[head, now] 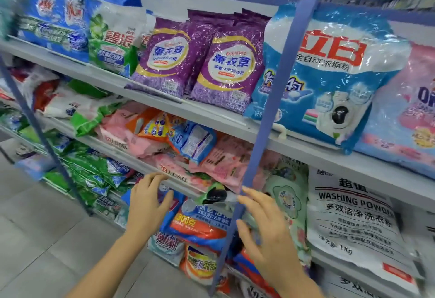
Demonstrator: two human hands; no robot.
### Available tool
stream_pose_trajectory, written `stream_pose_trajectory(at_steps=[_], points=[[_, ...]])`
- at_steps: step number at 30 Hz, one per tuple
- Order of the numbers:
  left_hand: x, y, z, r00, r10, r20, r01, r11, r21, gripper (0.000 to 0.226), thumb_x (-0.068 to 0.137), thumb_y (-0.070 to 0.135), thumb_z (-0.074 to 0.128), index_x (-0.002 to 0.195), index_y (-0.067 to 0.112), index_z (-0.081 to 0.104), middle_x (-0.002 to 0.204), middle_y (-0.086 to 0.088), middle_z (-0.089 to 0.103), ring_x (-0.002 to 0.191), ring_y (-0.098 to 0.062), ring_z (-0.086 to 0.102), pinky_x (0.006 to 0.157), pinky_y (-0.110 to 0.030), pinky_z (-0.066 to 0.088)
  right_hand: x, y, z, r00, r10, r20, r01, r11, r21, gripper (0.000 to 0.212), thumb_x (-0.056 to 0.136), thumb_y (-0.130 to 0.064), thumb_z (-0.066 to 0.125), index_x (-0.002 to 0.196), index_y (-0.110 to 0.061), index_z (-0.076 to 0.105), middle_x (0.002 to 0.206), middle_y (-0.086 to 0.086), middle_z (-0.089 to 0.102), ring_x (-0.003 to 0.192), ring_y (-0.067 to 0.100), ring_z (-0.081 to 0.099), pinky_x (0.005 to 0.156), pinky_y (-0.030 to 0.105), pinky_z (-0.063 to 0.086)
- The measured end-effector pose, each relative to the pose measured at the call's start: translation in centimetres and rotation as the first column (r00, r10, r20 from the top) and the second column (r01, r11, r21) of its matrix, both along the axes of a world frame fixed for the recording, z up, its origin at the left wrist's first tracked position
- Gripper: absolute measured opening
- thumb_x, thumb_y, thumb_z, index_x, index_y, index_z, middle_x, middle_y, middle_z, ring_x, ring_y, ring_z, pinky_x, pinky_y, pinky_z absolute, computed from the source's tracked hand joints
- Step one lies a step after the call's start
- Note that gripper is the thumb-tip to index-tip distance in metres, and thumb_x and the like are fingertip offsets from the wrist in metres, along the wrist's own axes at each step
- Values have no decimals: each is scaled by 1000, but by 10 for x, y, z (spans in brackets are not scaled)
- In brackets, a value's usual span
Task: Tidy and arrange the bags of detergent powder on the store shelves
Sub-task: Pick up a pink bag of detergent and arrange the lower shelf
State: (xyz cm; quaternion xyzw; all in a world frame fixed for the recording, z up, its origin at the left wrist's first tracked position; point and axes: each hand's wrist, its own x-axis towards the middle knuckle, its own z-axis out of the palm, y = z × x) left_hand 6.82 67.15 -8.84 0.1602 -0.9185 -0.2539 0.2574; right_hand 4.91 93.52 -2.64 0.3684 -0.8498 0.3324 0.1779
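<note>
Bags of detergent powder fill grey store shelves. On the upper shelf (211, 115) two purple bags (226, 69) stand upright beside a large blue bag (329, 78). The middle shelf holds a loose heap of pink bags (219, 163) with a small blue and orange bag (193, 141) on top. Below lies a blue and orange bag (202, 222). My left hand (147, 206) hovers in front of the middle shelf's edge, fingers relaxed, holding nothing. My right hand (266, 229) is open beside the blue upright post (266, 114), over the lower bags.
Green bags (94, 173) are piled at the lower left, and a white bag marked WASHING POWDER (353, 222) leans at the lower right. A green and white bag (113, 38) and blue bags (56, 15) stand at the upper left. Grey floor tiles (42, 227) lie at the left.
</note>
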Motion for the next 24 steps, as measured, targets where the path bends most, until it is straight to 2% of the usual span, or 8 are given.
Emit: stream_pose_trajectory(at_steps=[5,8,10,13,15,18,21,24], points=[[-25,-46,-8,998,-35,59,33,998,46,50,82,44,47,117,10,59,112,-7,59,104,-29,55,91,-47,42,-28,-71,-33,998,-38,56,27,983,181,41,90,-40,43,127,-24,51,132,-7,51,123,8,41,101,30,39],[-49,-87,-10,995,-74,72,72,997,28,46,84,38,52,120,9,57,114,-9,59,100,-30,56,89,-46,42,-60,-122,-40,993,-99,65,80,966,245,43,89,-39,45,126,-18,53,129,0,55,118,17,51,97,37,46],[-67,-117,-9,992,-111,63,109,993,33,44,84,35,54,118,8,57,113,-9,59,98,-29,56,86,-46,43,-86,-160,-42,985,-167,49,144,940,309,45,89,-37,54,127,-14,53,132,7,54,119,25,53,96,42,46],[-89,-161,-4,985,-165,46,163,986,39,37,85,26,58,118,9,57,115,-11,58,105,-31,53,89,-46,42,-119,-216,-35,968,-240,79,189,895,403,56,92,-39,55,139,-12,41,145,12,40,131,32,41,105,44,35],[-100,-188,0,983,-179,52,176,983,47,42,84,34,51,118,9,57,117,-12,57,107,-33,52,90,-47,41,-140,-249,-32,951,-292,105,215,864,455,62,95,-44,46,147,-19,24,155,8,22,140,28,24,113,41,23],[-119,-226,5,977,-208,42,205,977,66,54,80,42,43,114,3,57,110,-17,58,98,-36,54,80,-39,39,-162,-292,-33,937,-319,140,221,856,468,68,95,-47,43,150,-26,10,158,4,10,141,28,21,114,38,18],[-133,-256,7,971,-234,44,231,970,70,61,77,43,41,115,-2,57,107,-22,59,96,-39,57,81,-46,45,-171,-331,-37,951,-294,91,215,847,487,66,96,-47,42,150,-24,13,157,3,14,142,25,17,114,36,11],[-140,-280,2,968,-247,40,244,968,54,60,77,43,42,110,-4,58,103,-23,59,95,-40,58,81,-49,47,-185,-358,-43,966,-257,29,206,831,517,70,91,-49,50,149,-22,21,156,3,20,143,24,19,114,39,11]])
